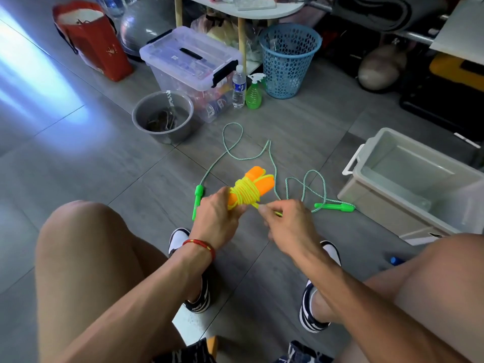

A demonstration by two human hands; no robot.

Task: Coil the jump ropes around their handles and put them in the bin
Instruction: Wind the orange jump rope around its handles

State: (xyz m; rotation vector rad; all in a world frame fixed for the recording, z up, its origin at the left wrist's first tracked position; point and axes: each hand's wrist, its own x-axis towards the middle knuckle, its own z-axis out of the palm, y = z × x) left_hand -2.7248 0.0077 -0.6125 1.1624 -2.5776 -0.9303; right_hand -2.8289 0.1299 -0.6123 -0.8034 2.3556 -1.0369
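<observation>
My left hand (217,218) grips two orange handles (262,178) held side by side, with yellow rope (246,192) coiled tightly around them. My right hand (285,221) pinches the loose end of that yellow rope just beside the coil. A second jump rope lies uncoiled on the floor beyond my hands: a green-and-white cord (233,150) with one green handle (197,200) at the left and another green handle (335,206) at the right. An open grey bin (408,179) stands on the floor at the right.
A grey bucket (163,116) holding dark cords, a lidded clear box (191,66), a water bottle (238,87), a green spray bottle (253,93) and a blue mesh basket (288,58) stand ahead. A red bag (91,38) is far left. My knees and shoes frame the floor.
</observation>
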